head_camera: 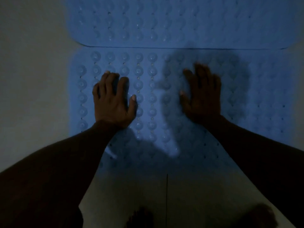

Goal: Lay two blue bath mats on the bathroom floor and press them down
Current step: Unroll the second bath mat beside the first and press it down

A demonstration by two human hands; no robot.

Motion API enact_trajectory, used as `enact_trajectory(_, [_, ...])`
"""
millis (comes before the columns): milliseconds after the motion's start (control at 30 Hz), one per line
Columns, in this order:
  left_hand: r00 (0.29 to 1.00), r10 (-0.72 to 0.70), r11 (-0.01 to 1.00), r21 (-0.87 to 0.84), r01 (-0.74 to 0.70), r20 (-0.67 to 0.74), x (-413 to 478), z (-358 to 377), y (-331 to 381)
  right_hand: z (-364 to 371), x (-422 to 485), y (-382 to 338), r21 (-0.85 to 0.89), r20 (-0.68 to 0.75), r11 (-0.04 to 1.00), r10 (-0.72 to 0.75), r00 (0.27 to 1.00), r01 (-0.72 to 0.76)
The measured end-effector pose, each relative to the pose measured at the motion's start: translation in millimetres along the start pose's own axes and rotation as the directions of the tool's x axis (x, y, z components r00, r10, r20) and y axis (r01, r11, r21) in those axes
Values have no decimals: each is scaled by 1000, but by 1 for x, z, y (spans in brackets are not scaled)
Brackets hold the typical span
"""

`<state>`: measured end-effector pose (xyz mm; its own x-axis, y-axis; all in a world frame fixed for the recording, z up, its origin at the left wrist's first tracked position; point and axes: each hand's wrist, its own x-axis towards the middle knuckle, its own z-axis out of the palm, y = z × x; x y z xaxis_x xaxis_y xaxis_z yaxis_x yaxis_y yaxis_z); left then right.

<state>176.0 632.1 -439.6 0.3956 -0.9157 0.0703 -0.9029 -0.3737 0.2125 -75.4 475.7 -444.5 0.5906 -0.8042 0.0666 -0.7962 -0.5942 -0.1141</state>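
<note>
Beneath my forearms, the near mat (pixel 148 83) takes both palms: left hand (pixel 113 99) and right hand (pixel 202 96) flat, fingers spread, pressing. Beyond my fingertips the far mat (pixel 164 22) meets it. I judge both limp and rubbery; lift by an edge.

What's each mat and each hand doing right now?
near mat: lies flat on the floor, round bumps showing, both hands on it.
far mat: lies flat, its edge meeting the near mat's far end, seemingly on top.
left hand: palm down, pressing on the near mat.
right hand: palm down, fingers spread, blurred, on the near mat.
</note>
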Motion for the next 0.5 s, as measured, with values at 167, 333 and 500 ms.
enact_trajectory(167, [999, -33, 998, -57, 31, -41, 13, -1, 40, -1, 1, -1, 16, -22, 1000, -2, 1000, 2])
enact_trajectory(333, [999, 31, 999, -27, -31, 6, 17, 10, 63, -1, 0, -2, 58, -19, 998, -13, 1000, 14])
enact_trajectory(500, [1000, 25, 999, -21, -25, -2, 18, 12, 62, -15, -7, 63, -20, -49, 999, -45, 998, 44])
